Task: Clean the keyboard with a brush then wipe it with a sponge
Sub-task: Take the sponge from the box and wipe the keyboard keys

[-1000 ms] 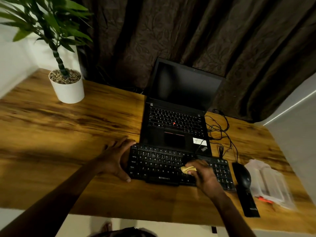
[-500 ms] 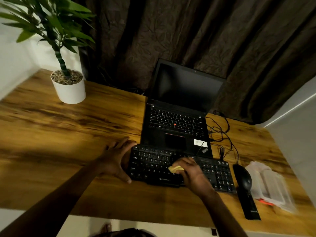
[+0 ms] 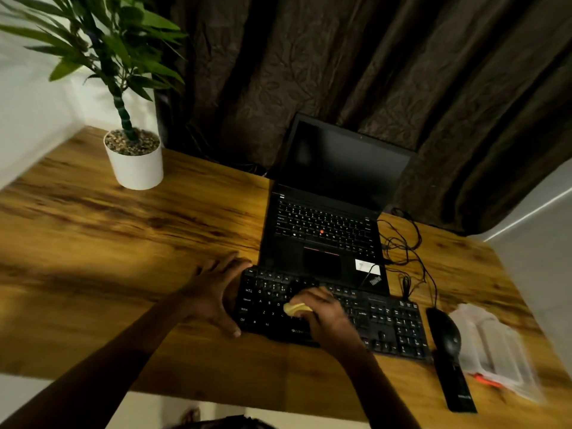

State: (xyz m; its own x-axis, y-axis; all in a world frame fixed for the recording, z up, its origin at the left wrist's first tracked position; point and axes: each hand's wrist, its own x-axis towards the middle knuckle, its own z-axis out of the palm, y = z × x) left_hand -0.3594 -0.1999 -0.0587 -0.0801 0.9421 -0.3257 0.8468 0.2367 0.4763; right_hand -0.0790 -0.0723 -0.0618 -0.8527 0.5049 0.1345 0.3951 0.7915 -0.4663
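Keyboard [image 3: 387,323] under sponge [image 3: 295,309], farther left than before, right fingers [image 3: 311,298] curled round it; left fingers [image 3: 216,267] spread.

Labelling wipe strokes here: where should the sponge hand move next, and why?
Probably keep sliding the sponge leftward along the keyboard. The right hand grips it on the left-centre keys, having come from further right over the last second, and a strip of keys remains between it and the left hand bracing the keyboard's left end.
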